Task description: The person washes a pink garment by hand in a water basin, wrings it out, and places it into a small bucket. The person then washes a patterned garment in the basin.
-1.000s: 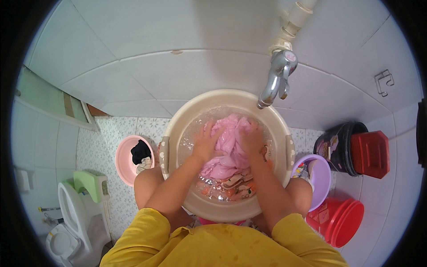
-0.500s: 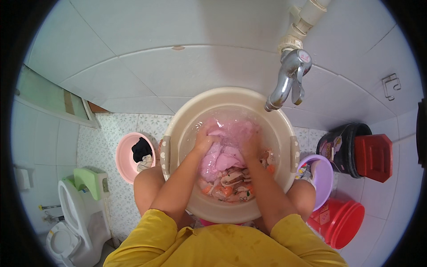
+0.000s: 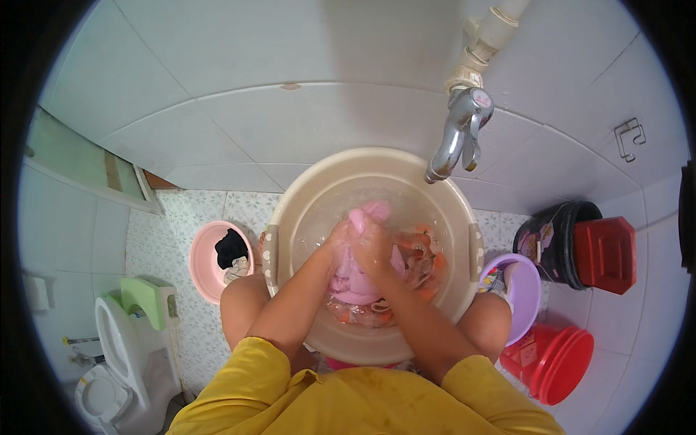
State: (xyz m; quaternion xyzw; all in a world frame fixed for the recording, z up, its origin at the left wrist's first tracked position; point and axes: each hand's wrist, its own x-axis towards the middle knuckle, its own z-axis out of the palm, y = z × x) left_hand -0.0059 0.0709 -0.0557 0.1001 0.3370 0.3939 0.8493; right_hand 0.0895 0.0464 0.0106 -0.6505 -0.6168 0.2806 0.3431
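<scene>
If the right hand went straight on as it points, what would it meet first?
Probably the pink cloth bunched right at the right hand; beyond that, likely the beige basin's far wall, though depth is hard to judge.

Right hand (image 3: 373,248) partly hides the pink cloth (image 3: 355,290)

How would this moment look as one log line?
left hand: gripping pink cloth | right hand: gripping pink cloth | place: beige washtub | alongside: orange-patterned fabric
</scene>
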